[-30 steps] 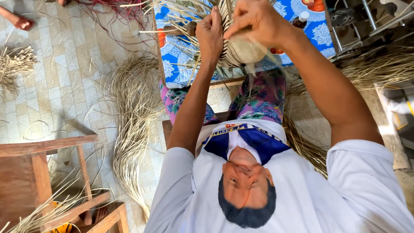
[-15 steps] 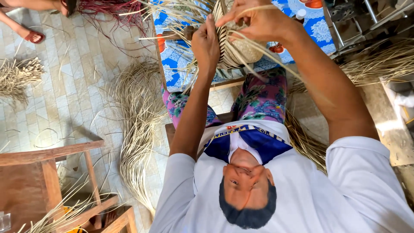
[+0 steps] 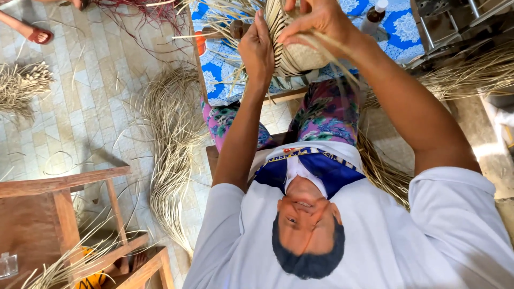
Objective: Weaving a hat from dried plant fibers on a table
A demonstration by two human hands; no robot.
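Woven piece: a rounded, half-woven dome of pale flat straw strips (image 3: 293,53), held up at arm's length between both hands, above the knees and over the table edge, loose ends fanning out of its top.
Left hand: the left hand (image 3: 257,51) lies flat against the near side of the dome, fingers (image 3: 261,24) straight and pressed together. It looks like a brace, so the shape doesn't twist.
Right hand: the right hand (image 3: 317,21) comes over the top, fingers curled and closed on the upright strips. A long loose straw strip (image 3: 342,67) trails down past the forearm from under that grip, kept clear of the weave, I'd say.
Lap: purple and pink floral trousers (image 3: 327,112) directly under the piece, the person seated.
Table: a blue and white patterned cloth (image 3: 399,35) behind the hands, with more straw ends on it and a brown bottle with a white cap (image 3: 375,15) close by.
Floor: pale tiled floor (image 3: 80,112), and a long sheaf of dry straw (image 3: 170,155) lying beside the seat, within easy reach.
Further out: a smaller bunch of straw (image 3: 21,85) well to the side, a brown wooden bench (image 3: 59,184) in the near corner.
Other people: someone's foot in a red sandal (image 3: 38,35) at the far edge, well apart.
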